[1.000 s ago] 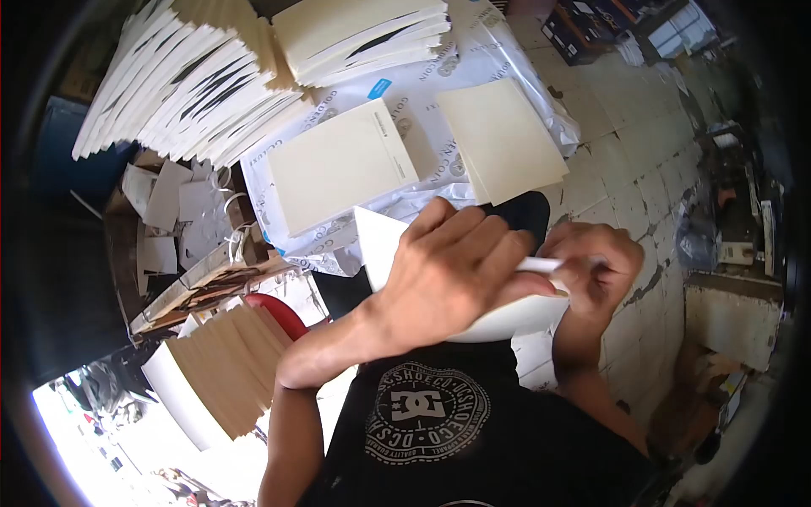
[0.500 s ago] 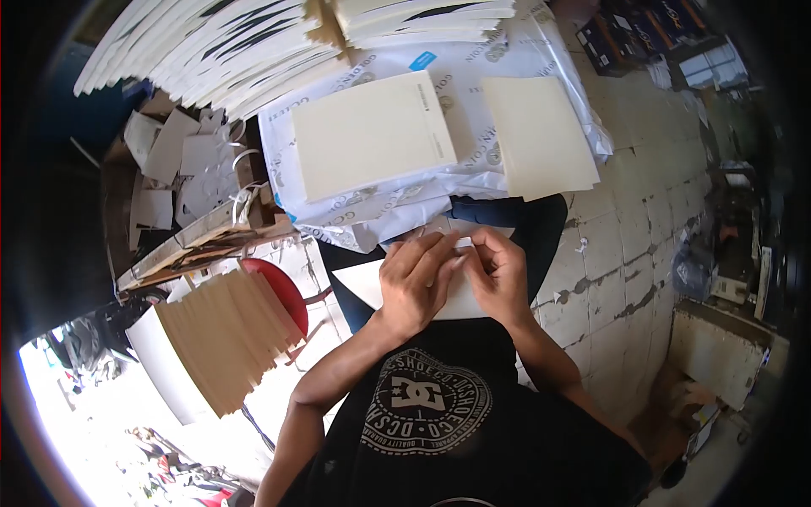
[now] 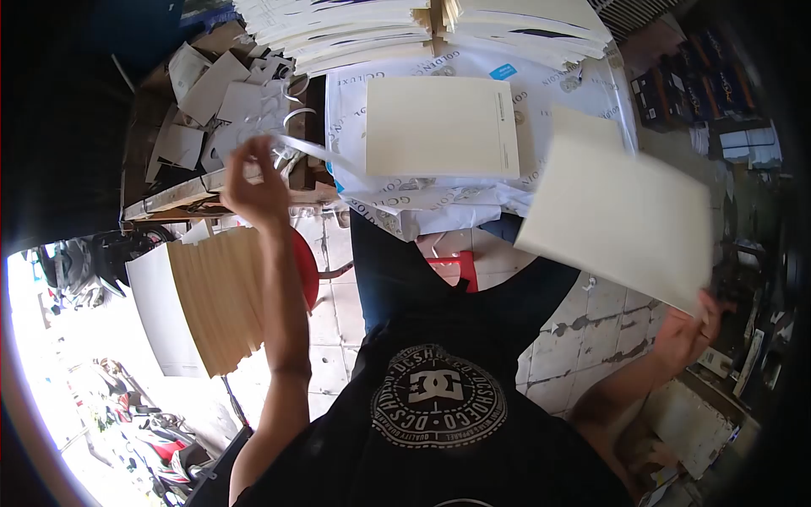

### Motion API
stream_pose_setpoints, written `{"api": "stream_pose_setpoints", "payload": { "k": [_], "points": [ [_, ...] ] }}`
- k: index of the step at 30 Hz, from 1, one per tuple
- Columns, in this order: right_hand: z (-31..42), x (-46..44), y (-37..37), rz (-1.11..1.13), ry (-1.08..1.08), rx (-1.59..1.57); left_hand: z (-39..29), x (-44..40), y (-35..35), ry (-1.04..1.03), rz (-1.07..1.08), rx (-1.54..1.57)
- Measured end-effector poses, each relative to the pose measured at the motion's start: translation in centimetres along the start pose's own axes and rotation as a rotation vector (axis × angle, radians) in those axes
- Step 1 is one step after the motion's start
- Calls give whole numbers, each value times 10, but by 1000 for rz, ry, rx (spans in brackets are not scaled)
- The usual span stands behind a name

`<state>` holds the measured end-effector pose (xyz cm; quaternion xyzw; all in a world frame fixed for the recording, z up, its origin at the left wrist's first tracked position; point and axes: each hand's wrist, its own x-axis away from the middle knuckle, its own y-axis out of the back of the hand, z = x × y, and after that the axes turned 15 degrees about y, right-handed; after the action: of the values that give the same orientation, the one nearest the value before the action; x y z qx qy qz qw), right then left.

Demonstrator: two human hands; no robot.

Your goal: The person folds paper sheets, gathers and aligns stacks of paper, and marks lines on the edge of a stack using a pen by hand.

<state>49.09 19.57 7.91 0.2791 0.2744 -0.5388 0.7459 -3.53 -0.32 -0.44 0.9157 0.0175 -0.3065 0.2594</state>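
Note:
My left hand (image 3: 256, 184) is raised at the left, its fingers pinching one end of a narrow white strip (image 3: 312, 149) that trails to the right, blurred. At the far right, my right hand (image 3: 686, 334) grips a large flat cream paper piece (image 3: 621, 221) by its lower corner, tilted. That piece partly covers another cream paper piece (image 3: 583, 127) lying on the table. In the middle of the white printed wrapping (image 3: 431, 198) rests a flat cream paper stack (image 3: 439, 127) with small print along its right edge.
Tall piles of cream paper pieces (image 3: 532, 34) stand at the back. To the left, a wooden crate (image 3: 177, 190) holds white scraps (image 3: 224, 93). Below it, a brown-edged paper stack (image 3: 220, 296) rests over a red stool (image 3: 305, 269). Dark boxes (image 3: 701, 80) are at the far right.
My hands were together over a paper piece on my lap. They have parted: the left moved up and left with the white strip, the right swung right with the cream paper piece.

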Motion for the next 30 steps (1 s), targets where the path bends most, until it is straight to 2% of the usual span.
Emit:
{"api": "stream_pose_setpoints", "payload": {
  "k": [1,2,3,5,7,8,9,10,11,12,13,15,16,19,20,23,24,26,28,30],
  "points": [
    [-3,-6,9,42,106,-40,22,-16,-6,63,-16,-77],
    [-6,-12,13,87,215,-83,51,-28,-17,-30,-105,-187],
    [-15,-14,11,21,156,-245,82,-36,-31,-123,-195,-299],
    [-43,-6,-3,-101,49,-517,82,-34,-34,-155,-233,-330],
    [-61,1,-36,-205,-9,-694,31,-8,-17,-30,-118,-161],
    [-61,2,-55,-242,-31,-765,29,9,-15,114,118,37],
    [-58,0,-65,-146,-104,-910,5,30,-7,293,345,158],
    [-54,-4,-75,-46,-187,-1057,-8,46,-8,351,495,261],
    [-52,-8,-87,11,-180,-1078,-17,59,-7,322,597,204],
    [-51,-13,-100,69,-173,-1097,-28,65,-7,458,685,191],
    [-49,-18,-113,127,-166,-1114,-29,71,-13,473,663,233],
    [-46,-17,-116,87,-171,-923,-25,78,-19,443,647,257],
    [-38,-25,-123,216,-162,-901,-25,79,-19,457,668,219],
    [-30,-20,-131,19,-290,-12,-24,83,-14,498,708,173],
    [-35,-21,-144,9,-223,-248,-21,86,-15,511,707,207],
    [-57,-7,-172,-109,-447,-333,-12,97,-17,484,686,295],
    [-68,-3,-180,-97,-490,-311,-11,100,-14,466,680,317],
    [-90,-2,-199,-75,-565,-269,-13,103,-10,409,532,282],
    [-96,-6,-223,-136,-537,-183,-18,109,-4,398,391,248],
    [-104,-6,-234,-119,-521,-153,-32,111,4,338,411,220]
  ]
}}
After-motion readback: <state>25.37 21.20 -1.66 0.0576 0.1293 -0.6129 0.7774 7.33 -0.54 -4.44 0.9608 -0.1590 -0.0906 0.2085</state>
